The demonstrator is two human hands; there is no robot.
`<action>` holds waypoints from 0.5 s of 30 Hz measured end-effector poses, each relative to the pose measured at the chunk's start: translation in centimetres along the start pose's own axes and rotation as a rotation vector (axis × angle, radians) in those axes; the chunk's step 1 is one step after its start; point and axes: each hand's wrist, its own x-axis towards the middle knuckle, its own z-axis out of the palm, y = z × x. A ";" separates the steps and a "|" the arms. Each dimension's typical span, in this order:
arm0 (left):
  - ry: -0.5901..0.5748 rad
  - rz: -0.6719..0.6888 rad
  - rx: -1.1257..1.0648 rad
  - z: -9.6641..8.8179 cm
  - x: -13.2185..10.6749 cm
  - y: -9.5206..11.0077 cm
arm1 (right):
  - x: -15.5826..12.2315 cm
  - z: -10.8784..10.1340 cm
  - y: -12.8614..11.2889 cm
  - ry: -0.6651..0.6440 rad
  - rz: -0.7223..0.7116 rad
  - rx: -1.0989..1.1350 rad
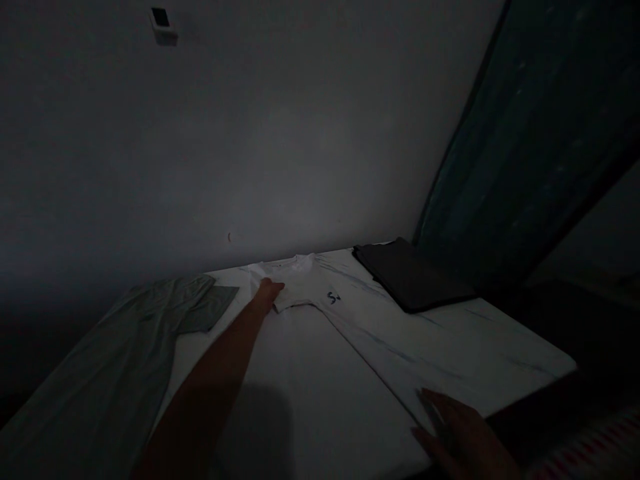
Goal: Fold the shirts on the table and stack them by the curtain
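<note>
A white T-shirt [310,373] with a small dark mark near its shoulder lies spread on a table. Its collar points to the wall. My left hand [269,292] reaches out to the shirt's upper left part, its fingers closed on the fabric near the sleeve. At the lower right, my right hand [455,430] is by the shirt's hem corner, thumb and fingers apart. Dim light hides whether it touches the cloth. My left forearm covers part of the shirt's left side.
A grey-green garment [130,347] lies at the left, hanging towards the near edge. Folded dark cloth [413,273] rests at the back right of the white, streaked table top [493,347]. Behind stands a wall with a small switch box [161,19]; a dark green curtain [525,133] hangs right.
</note>
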 end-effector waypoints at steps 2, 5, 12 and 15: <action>0.020 0.010 0.139 0.3 -0.2 1.0 | -0.4 -0.4 -0.7 -0.018 0.072 0.017; -0.008 0.036 0.250 0.7 -0.6 2.5 | 0.6 -1.4 -1.6 -0.035 0.142 0.022; -0.110 0.038 0.328 -1.5 -1.6 2.9 | 3.2 -3.4 0.8 -0.148 0.332 -0.145; -0.172 0.062 0.333 -2.9 -1.9 2.1 | 3.9 -3.5 1.3 -0.231 0.330 -0.045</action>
